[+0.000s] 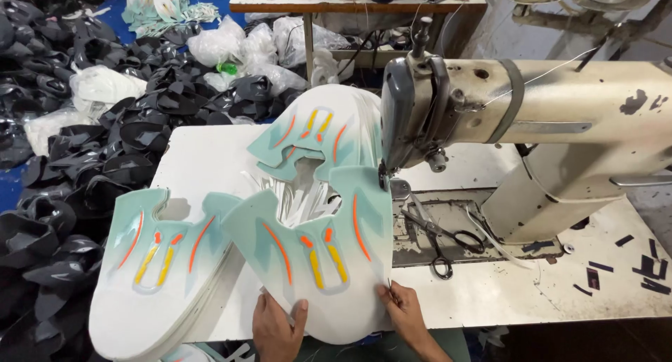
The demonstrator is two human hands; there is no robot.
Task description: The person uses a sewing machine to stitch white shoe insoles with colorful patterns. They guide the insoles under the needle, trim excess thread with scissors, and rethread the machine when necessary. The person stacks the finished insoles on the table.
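Fingers, left hand point(276, 327): thumb laid flat on top of the near panel, the rest curled out of sight beneath its lower edge, so the hand pinches the piece from below. Fingers, right hand point(404, 311): bunched at the panel's right lower corner, nipping the edge; a thin pale strand, probably thread, shows at the fingertips.

Item held: shoe-upper panel point(318, 264), mint fading to white, with orange and yellow stripes. It lies flat at the near edge of the table, its upper right tip close under the sewing machine head point(413, 117).

Adjacent: matching stack, left point(157, 264), fanned and overhanging the table edge; matching stack, rear point(318, 135), just beside the machine head.

Risks, judged: the left stack could slide off if nudged, since it overhangs and leans. The held panel's tip sits near the needle area, so a skewed feed could run a seam off line. Scissors point(441, 243) lie on the machine bed, close enough to snag a passing edge.

Surface: white table point(490, 292), scuffed, with dark offcuts point(647, 264) scattered at right.

Room: piles of black shoe parts point(77, 173) on a blue floor at left; filled clear bags point(231, 47); a wooden bench point(350, 2) carrying tools behind.
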